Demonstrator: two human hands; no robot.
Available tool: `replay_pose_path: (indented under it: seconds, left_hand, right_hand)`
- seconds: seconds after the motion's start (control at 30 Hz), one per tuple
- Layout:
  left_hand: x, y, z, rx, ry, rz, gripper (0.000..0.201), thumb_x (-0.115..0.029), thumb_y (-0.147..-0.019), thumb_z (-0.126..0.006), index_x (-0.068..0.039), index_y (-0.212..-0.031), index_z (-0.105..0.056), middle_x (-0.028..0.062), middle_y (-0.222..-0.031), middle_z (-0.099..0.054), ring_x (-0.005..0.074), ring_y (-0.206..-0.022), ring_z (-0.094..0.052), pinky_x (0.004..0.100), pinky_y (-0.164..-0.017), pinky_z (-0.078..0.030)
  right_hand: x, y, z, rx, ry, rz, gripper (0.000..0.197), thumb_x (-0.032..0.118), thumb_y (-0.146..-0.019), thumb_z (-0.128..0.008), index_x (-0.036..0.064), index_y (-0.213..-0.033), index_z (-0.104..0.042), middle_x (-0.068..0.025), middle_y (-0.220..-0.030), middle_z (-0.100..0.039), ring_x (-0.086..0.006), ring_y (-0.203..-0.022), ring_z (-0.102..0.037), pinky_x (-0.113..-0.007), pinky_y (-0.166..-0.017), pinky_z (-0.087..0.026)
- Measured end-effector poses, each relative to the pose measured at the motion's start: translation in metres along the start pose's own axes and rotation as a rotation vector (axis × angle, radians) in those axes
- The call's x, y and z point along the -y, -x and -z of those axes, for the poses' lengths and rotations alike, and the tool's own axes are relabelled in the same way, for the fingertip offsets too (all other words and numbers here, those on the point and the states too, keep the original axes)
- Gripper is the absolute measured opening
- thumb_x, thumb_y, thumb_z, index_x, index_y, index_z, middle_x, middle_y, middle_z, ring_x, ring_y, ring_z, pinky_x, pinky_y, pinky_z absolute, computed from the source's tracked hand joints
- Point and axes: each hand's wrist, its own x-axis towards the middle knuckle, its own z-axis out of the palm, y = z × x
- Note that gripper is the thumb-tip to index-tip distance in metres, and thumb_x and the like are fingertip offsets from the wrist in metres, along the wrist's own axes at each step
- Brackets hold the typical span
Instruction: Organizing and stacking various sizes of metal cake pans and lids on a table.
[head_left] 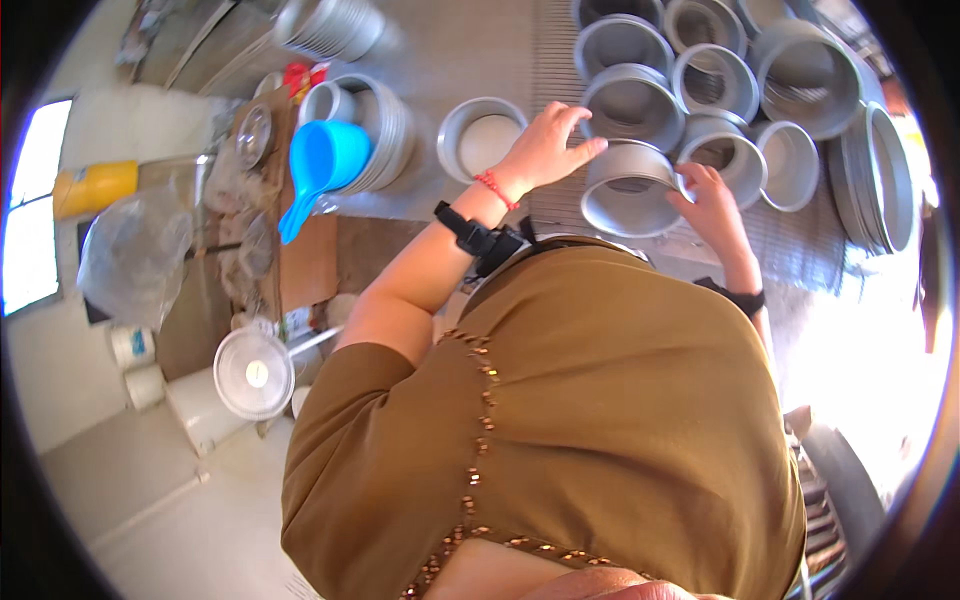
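Observation:
Just in front of my body, a round metal pan (625, 215) stands at the near edge of a group of similar pans. My left hand (548, 148) is over its left side, thumb and fingers spread, with nothing held. At the pan's right rim is my right hand (715, 205), its thumb and fingers curled about the edge. Directly behind it sits another round pan (632, 108), and a smaller pan (728, 160) lies beyond my right fingers. A shallow round pan (482, 140) with a pale bottom rests by itself left of my left hand.
Nested pans (388, 140) stand at the left, with a blue dipper (330, 155) on them. More pans (808, 80) crowd the back right, beside a leaning stack (872, 180). They rest on a ribbed metal surface (555, 60). A white round lid (254, 373) is lower left.

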Motion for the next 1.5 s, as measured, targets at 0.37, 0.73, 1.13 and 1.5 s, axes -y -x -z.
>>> replay_pose_path:
  seconds: [0.37, 0.73, 1.13, 1.5]
  left_hand:
    - [0.11, 0.072, 0.047, -0.568, -0.657, 0.797, 0.049, -0.03, -0.076, -0.07, -0.002, -0.113, -0.055, 0.0195, -0.113, -0.056, 0.0362, -0.104, -0.057, 0.0449, -0.085, -0.049]
    - [0.145, 0.094, 0.058, -0.43, 0.454, 1.1, 0.032, -0.016, -0.077, -0.061, 0.004, -0.101, -0.055, 0.0128, -0.093, -0.061, 0.025, -0.071, -0.066, 0.0373, -0.056, -0.058]
    - [0.114, 0.066, 0.104, -0.243, 0.613, 0.828, 0.035, -0.018, -0.076, -0.064, 0.001, -0.104, -0.052, 0.008, -0.088, -0.059, 0.0169, -0.076, -0.062, 0.0318, -0.059, -0.056]
    - [0.108, 0.048, 0.111, -0.04, 0.377, 0.323, 0.069, -0.02, -0.075, -0.071, 0.0, -0.132, -0.037, 0.0159, -0.118, -0.051, 0.0246, -0.105, -0.052, 0.0359, -0.091, -0.044]
  right_hand:
    - [-0.007, -0.003, 0.01, 0.064, 0.038, 0.048, 0.046, 0.019, -0.076, -0.071, 0.0095, -0.119, -0.057, -0.0134, -0.109, -0.059, -0.028, -0.088, -0.061, -0.037, -0.079, -0.049]
    - [0.045, -0.012, 0.017, -0.072, -0.045, 0.002, 0.038, 0.016, -0.082, -0.067, 0.0063, -0.118, -0.058, -0.0106, -0.105, -0.062, -0.0151, -0.067, -0.06, -0.028, -0.066, -0.05]
    - [0.148, -0.063, -0.086, 0.205, -0.185, 0.1, 0.034, 0.019, -0.084, -0.064, 0.0031, -0.114, -0.06, -0.0117, -0.098, -0.064, -0.0206, -0.077, -0.063, -0.029, -0.07, -0.051]
    - [0.151, -0.092, -0.157, 0.332, -0.848, -0.425, 0.085, 0.056, -0.082, -0.065, 0.0076, -0.144, -0.031, -0.0169, -0.137, -0.045, -0.0348, -0.122, -0.047, -0.045, -0.084, -0.054]
